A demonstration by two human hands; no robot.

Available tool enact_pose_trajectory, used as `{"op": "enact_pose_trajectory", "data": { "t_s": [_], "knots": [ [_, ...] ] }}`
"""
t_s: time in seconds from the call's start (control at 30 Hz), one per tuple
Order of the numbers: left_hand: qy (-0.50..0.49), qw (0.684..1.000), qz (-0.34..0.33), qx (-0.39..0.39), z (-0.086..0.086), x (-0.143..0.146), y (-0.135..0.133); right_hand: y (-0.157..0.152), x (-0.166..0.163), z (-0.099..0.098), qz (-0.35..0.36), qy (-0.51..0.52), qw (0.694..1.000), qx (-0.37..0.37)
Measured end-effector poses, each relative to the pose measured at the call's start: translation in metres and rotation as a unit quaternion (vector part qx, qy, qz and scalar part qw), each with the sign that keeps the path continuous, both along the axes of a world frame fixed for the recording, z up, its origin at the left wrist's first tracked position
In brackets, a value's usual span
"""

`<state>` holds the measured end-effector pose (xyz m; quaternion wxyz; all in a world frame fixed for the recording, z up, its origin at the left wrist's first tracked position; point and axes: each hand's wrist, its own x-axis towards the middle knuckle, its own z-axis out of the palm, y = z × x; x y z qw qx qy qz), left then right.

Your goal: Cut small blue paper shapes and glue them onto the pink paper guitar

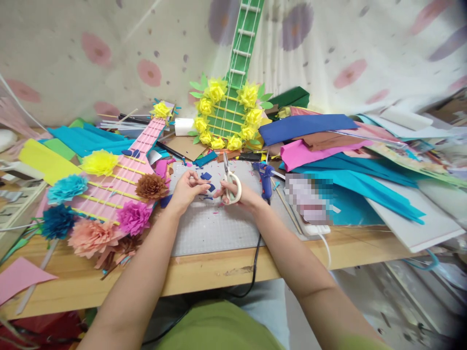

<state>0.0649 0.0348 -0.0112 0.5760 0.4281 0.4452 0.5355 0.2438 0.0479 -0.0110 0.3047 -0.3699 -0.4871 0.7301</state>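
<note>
My left hand (188,189) is closed in a pinch above the grey cutting mat (204,238), with a small dark blue paper piece (211,187) at its fingertips. Another blue scrap (206,176) lies close beside those fingers. White-handled scissors (234,190) are in my right hand (245,197), the fingers wrapped around the handles and the blades pointing up and away from me. To the left lies a pink paper guitar (109,192) with yellow strips, white strings and several paper flowers. A blue glue gun (265,180) rests right of the scissors.
A green paper guitar (229,114) ringed with yellow flowers stands upright at the back. Folded crepe paper (365,180) in several colours is piled on the right. A white power strip (316,229) sits near the table's front edge (350,253), and a black cord (257,262) hangs over it.
</note>
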Motion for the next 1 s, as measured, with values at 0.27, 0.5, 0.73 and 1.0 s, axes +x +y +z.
{"op": "enact_pose_trajectory", "data": {
  "t_s": [0.27,0.5,0.73,1.0],
  "knots": [
    [0.006,0.992,-0.017,0.122,-0.003,0.003,0.001,-0.003,-0.017,-0.007,0.033,0.113,0.979,-0.164],
    [0.020,0.993,-0.062,0.103,-0.007,-0.001,0.001,-0.003,-0.020,-0.007,-0.032,0.134,0.981,-0.136],
    [-0.046,0.997,-0.037,-0.041,-0.002,0.009,-0.005,-0.001,-0.022,-0.008,-0.234,-0.024,0.968,0.091],
    [-0.013,0.994,0.067,-0.090,-0.004,0.025,-0.006,-0.001,-0.024,-0.020,-0.230,-0.140,0.940,0.209]
  ]
}}
